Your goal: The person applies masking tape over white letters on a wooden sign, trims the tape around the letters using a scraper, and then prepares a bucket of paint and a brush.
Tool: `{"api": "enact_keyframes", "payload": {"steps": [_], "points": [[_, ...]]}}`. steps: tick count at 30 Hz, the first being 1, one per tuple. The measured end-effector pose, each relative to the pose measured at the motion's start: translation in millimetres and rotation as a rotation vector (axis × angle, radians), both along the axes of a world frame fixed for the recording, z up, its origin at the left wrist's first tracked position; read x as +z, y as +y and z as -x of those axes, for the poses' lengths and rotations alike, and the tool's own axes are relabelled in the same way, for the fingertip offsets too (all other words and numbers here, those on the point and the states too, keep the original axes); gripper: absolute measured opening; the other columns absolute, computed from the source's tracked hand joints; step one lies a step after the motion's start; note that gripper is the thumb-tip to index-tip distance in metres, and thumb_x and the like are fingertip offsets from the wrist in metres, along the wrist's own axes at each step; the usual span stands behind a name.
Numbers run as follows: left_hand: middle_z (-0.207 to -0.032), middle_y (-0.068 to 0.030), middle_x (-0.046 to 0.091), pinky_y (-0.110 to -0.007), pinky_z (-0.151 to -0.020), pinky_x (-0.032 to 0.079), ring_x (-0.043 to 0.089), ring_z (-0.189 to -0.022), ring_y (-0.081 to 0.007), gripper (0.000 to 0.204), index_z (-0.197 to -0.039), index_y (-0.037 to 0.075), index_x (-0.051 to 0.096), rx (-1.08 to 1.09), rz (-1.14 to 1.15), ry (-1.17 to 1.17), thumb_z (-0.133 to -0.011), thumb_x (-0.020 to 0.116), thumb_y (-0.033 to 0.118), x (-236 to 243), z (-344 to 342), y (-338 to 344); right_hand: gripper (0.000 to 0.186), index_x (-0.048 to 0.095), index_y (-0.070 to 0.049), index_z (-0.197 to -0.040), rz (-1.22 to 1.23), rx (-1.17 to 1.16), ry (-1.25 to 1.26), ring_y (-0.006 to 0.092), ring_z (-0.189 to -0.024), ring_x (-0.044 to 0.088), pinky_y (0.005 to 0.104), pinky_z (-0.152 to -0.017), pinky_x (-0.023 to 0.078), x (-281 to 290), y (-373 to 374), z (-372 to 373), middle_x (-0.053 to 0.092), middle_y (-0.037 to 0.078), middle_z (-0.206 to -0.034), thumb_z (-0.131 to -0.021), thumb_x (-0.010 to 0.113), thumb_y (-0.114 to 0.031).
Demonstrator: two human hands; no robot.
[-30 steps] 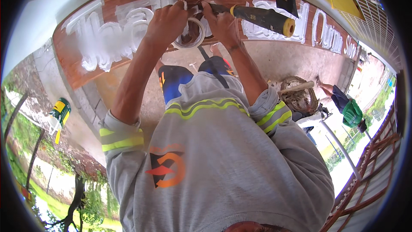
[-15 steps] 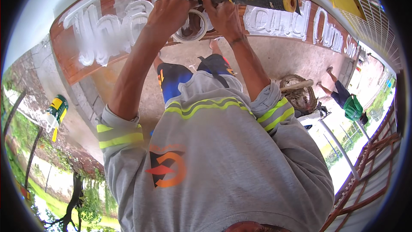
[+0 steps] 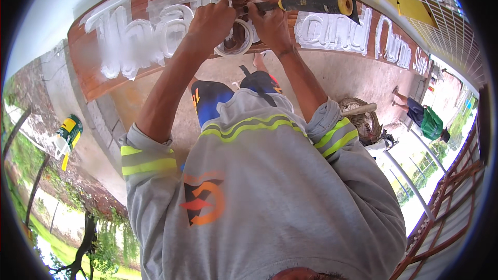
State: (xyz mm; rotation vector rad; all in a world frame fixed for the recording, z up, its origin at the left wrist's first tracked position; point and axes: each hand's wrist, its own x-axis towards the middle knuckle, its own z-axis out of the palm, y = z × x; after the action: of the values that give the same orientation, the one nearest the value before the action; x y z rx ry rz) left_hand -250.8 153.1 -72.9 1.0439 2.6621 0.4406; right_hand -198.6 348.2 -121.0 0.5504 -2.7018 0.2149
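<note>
Brown wooden sign board (image 3: 155, 80), both hands at one carved letter.
Left hand (image 3: 210, 21) braces, seemingly pinning the tape roll (image 3: 236, 46); right hand (image 3: 267, 21) grips the chisel (image 3: 311, 2) for control.

Chisel (image 3: 306, 3) with black-and-yellow handle, lying roughly level across the board, its narrow metal blade pointing left, tip on the brown wooden sign board (image 3: 155, 80). White tape roll (image 3: 234, 38) flat against the board, just below the blade.

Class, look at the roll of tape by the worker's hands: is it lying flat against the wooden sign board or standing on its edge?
Flat: the roll of tape shows its full ring and open centre against the wooden sign board, between the left hand and right hand.
</note>
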Motion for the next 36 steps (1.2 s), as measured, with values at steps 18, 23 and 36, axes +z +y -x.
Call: {"api": "enact_keyframes", "payload": {"steps": [18,23,36], "points": [[-0.100,-0.0170,0.065,-0.045,-0.076,0.057,0.069,-0.090,-0.0347,0.043,-0.125,0.021,0.067,-0.008,-0.017,-0.022,-0.086,0.062,0.005,6,-2,1,0.019,0.067,0.001,-0.090,0.837,-0.292,-0.387,0.0244,-0.061,0.062,0.0371,-0.059,0.049,43,-25,-8,0.065,0.014,-0.070,-0.094,0.064,-0.018],[-0.098,-0.0183,0.065,-0.045,-0.075,0.058,0.069,-0.089,-0.0354,0.027,-0.110,0.010,0.073,-0.019,-0.018,-0.012,-0.085,0.062,0.006,8,-1,1,0.024,0.068,0.000,-0.093,0.765,-0.283,-0.411,0.0196,-0.062,0.062,0.0350,-0.059,0.049,35,-20,-6,0.066,0.014,-0.071,-0.096,0.063,-0.023],[-0.097,-0.0182,0.066,-0.044,-0.073,0.058,0.070,-0.086,-0.0340,0.026,-0.108,0.008,0.073,-0.018,-0.039,-0.018,-0.084,0.064,0.008,-2,1,-3,0.016,0.067,-0.002,-0.093,0.734,-0.351,-0.533,0.0359,-0.079,0.064,0.0431,-0.075,0.049,51,-24,-4,0.069,0.015,-0.087,-0.092,0.066,-0.018]]}}
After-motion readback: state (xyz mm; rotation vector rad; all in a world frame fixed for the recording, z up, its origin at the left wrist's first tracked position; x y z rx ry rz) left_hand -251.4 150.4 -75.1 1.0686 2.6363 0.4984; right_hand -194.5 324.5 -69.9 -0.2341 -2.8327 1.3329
